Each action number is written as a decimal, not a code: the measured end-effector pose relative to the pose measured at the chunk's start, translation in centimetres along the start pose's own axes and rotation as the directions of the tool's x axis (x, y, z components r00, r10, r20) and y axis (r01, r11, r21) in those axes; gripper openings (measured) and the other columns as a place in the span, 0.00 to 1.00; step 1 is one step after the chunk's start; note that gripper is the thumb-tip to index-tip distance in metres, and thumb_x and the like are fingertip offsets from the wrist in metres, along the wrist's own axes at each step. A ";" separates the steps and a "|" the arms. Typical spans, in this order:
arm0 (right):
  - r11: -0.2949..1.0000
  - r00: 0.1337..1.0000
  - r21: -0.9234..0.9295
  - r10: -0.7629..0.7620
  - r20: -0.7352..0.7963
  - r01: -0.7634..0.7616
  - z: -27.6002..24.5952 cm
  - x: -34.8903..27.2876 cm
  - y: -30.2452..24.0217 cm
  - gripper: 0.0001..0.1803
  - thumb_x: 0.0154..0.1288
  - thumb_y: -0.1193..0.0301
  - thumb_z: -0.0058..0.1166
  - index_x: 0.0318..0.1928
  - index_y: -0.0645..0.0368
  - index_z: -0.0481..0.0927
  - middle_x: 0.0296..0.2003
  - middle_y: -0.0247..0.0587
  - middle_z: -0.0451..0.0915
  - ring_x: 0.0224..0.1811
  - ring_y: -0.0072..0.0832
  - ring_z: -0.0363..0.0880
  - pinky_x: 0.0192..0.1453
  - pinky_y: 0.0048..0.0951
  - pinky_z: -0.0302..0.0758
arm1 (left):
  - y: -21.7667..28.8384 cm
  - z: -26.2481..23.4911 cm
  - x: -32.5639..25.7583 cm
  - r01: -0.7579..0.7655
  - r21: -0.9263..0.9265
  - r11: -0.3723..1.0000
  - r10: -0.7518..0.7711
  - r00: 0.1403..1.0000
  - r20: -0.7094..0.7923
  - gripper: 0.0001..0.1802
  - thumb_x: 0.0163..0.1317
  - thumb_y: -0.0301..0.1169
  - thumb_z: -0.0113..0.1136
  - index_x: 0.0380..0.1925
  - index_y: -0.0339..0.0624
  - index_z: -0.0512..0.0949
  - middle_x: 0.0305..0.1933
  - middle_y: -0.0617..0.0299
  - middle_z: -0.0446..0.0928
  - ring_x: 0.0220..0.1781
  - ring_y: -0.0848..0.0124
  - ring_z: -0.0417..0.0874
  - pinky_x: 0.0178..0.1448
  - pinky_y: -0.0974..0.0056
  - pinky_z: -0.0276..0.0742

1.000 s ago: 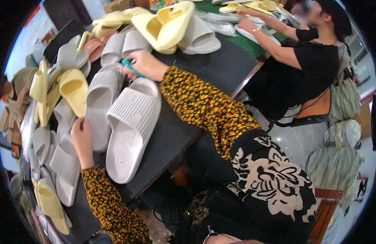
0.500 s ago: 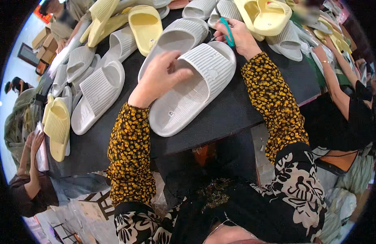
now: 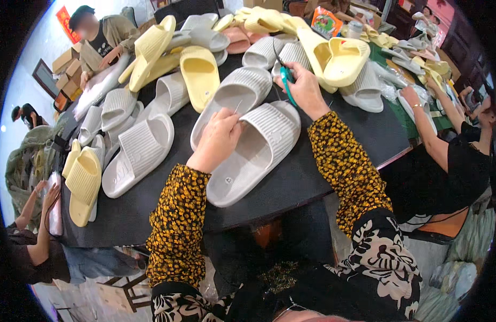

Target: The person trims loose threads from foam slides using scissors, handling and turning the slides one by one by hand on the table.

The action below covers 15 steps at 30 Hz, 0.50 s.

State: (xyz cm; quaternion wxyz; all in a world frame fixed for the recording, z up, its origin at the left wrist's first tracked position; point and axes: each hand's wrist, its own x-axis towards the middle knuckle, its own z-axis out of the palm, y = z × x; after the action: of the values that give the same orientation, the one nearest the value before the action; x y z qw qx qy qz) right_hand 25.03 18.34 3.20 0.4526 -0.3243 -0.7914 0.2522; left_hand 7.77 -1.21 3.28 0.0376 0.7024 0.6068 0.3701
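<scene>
Nearest you, a grey slipper (image 3: 264,147) lies sole down on the dark table (image 3: 308,180). Its long axis runs slantwise: the heel points toward you and to your left, the toe away and to your right. Your left hand (image 3: 218,137) is at the near-left edge of its strap, fingertips drawn together; you cannot tell what, if anything, they pinch, though a thin pale line shows at them. Your right hand (image 3: 306,91) is just beyond the toe end, its fingers wrapped round teal-handled scissors (image 3: 287,86), dark tip pointing away from you. So the slipper lies right of your left grip and nearer to you than your right, with the strap between the two hands.

Just behind your left hand sits a second grey slipper (image 3: 240,88), slanting much the same way. Past it is a yellow slipper (image 3: 199,72). Farther off, an orange-and-green packet (image 3: 327,22) stands among more slippers, and a co-worker's hand (image 3: 411,96) is at the right.
</scene>
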 end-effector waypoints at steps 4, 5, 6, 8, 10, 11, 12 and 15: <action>0.905 0.992 0.410 0.093 0.081 -0.118 -0.6 -1.3 -4.1 0.24 0.58 0.67 0.62 0.50 0.69 0.73 0.24 0.38 0.79 0.21 0.17 0.76 0.26 0.21 0.73 | -0.8 -0.1 -0.6 -0.025 0.009 1.000 0.026 1.000 -0.007 0.10 0.61 0.25 0.54 0.40 0.32 0.79 0.42 0.50 0.76 0.46 0.54 0.77 0.50 0.59 0.72; 0.877 0.989 0.461 0.095 0.112 -0.136 -0.9 -1.6 -4.5 0.24 0.58 0.68 0.62 0.50 0.70 0.72 0.24 0.37 0.79 0.21 0.18 0.75 0.26 0.21 0.73 | -0.8 0.1 -0.3 -0.038 0.011 0.999 0.039 0.999 -0.013 0.10 0.61 0.25 0.54 0.40 0.32 0.79 0.42 0.50 0.76 0.46 0.54 0.77 0.50 0.59 0.72; 0.885 0.989 0.449 0.073 0.127 -0.123 -1.3 -2.1 -5.4 0.23 0.58 0.69 0.62 0.50 0.70 0.72 0.24 0.37 0.79 0.22 0.17 0.75 0.26 0.21 0.73 | -0.7 0.1 -0.2 -0.009 -0.044 0.999 0.009 1.000 -0.001 0.10 0.61 0.26 0.54 0.39 0.33 0.79 0.41 0.50 0.76 0.45 0.53 0.76 0.49 0.58 0.72; 0.890 0.990 0.444 0.049 0.135 -0.104 -1.5 -2.6 -6.1 0.23 0.59 0.70 0.62 0.50 0.70 0.72 0.24 0.37 0.79 0.22 0.16 0.75 0.26 0.20 0.73 | -0.6 0.2 0.2 0.014 -0.090 0.996 -0.013 1.000 0.015 0.09 0.60 0.27 0.55 0.39 0.35 0.79 0.39 0.50 0.75 0.45 0.52 0.75 0.49 0.56 0.72; 0.895 0.990 0.441 0.000 0.141 -0.062 -1.7 -3.0 -6.1 0.21 0.60 0.69 0.60 0.51 0.64 0.72 0.25 0.33 0.78 0.20 0.14 0.72 0.21 0.15 0.67 | 0.1 0.7 0.8 0.077 -0.102 0.992 -0.078 0.997 -0.009 0.11 0.61 0.28 0.55 0.41 0.35 0.79 0.38 0.49 0.75 0.45 0.51 0.76 0.48 0.55 0.72; 0.892 0.991 0.448 0.003 0.136 -0.064 -1.7 -3.0 -5.9 0.21 0.60 0.69 0.60 0.51 0.64 0.72 0.25 0.33 0.78 0.20 0.14 0.72 0.21 0.15 0.67 | 0.1 1.2 1.2 0.076 -0.095 0.993 -0.077 0.997 -0.002 0.11 0.61 0.28 0.55 0.41 0.35 0.79 0.38 0.49 0.75 0.45 0.51 0.76 0.48 0.55 0.72; 0.898 0.993 0.438 0.000 0.118 -0.052 -1.8 -2.9 -5.7 0.20 0.60 0.70 0.60 0.51 0.64 0.72 0.25 0.33 0.78 0.21 0.14 0.72 0.21 0.15 0.67 | 0.2 1.7 1.8 0.031 -0.073 0.997 -0.035 0.998 -0.051 0.12 0.61 0.28 0.55 0.42 0.36 0.79 0.38 0.49 0.75 0.46 0.51 0.76 0.48 0.55 0.72; 0.866 0.998 0.501 -0.028 0.050 0.000 -1.5 -2.8 -4.8 0.17 0.61 0.73 0.58 0.50 0.64 0.73 0.26 0.32 0.77 0.22 0.12 0.71 0.24 0.15 0.69 | 0.4 2.8 3.4 0.002 -0.018 1.000 -0.003 0.997 -0.074 0.13 0.61 0.30 0.55 0.43 0.37 0.80 0.38 0.48 0.76 0.47 0.51 0.76 0.48 0.54 0.72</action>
State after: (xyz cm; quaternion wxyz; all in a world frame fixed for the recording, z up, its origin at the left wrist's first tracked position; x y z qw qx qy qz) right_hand 26.05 13.26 5.70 0.5009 -0.1831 -0.7136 0.4544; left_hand 9.62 2.79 3.08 0.0217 0.6871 0.6053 0.4013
